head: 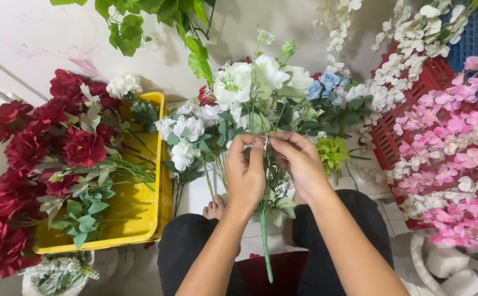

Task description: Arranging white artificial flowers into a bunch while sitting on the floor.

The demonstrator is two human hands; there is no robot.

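Both hands meet in the middle, close together, above the person's dark trousers [195, 246]. Left hand [245, 174] is curled tight around the green stem [264, 241] of a fake flower bunch [255, 87]. Right hand [300, 163] pinches the same stem just beside it, fingers bent. That stem runs up and down, with its bare end pointing down at the lap and the white flowers pointing up and away. Left of the hands sits a yellow crate [135, 208] full of dark red flowers [36, 153]. On the right, pink flowers [458, 164] hang over a red crate [392, 137].
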